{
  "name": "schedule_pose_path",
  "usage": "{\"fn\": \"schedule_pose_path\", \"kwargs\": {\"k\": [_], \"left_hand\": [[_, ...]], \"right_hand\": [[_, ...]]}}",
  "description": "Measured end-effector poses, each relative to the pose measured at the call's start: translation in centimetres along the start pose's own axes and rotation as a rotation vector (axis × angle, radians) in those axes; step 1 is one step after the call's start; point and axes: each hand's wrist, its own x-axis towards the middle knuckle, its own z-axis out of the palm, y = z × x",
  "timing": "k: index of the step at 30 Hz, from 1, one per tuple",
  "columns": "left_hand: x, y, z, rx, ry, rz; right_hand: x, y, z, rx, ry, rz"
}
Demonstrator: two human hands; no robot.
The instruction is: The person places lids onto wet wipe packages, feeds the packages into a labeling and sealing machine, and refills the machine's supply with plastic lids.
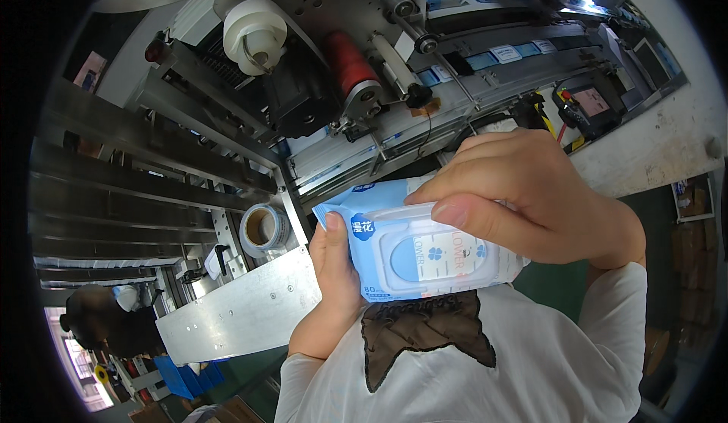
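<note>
A light blue and white pack of wet wipes [365,260] is held up in front of my chest, its printed face toward me. On that face sits a clear plastic flip lid [394,218], which looks closed. My left hand [339,267] grips the pack's left end, thumb over the edge and the other fingers hidden behind. My right hand [523,195] reaches over the top right of the pack. Its thumb and forefinger are bent against the lid's upper edge, and the remaining fingers curl out of sight.
Ahead stands a packaging machine with a red roller [350,63] and a white spool [254,36]. Farther right, blue and white packs [506,54] lie on a conveyor. A tape roll [265,228] rests beside a metal plate [243,305]. A control screen [591,102] is at the right.
</note>
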Motion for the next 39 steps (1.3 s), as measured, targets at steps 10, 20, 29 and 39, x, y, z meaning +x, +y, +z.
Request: {"fn": "schedule_pose_path", "kwargs": {"k": [10, 20, 29, 39], "left_hand": [[-0.5, 0.1, -0.7, 0.002, 0.052, 0.025], [0.8, -0.6, -2.0, -0.119, 0.082, 0.034], [6.6, -5.8, -1.7, 0.112, 0.203, 0.221], [13.1, -8.8, 2.4, 0.271, -0.462, 0.194]], "right_hand": [[0.5, -0.2, 1.1, -0.039, 0.007, -0.059], [1.0, 0.7, 3.1, -0.167, 0.097, -0.241], [-8.8, 9.3, 12.6, 1.093, 0.127, 0.622], [-5.8, 23.4, 3.6, 1.554, 1.154, 0.422]]}}
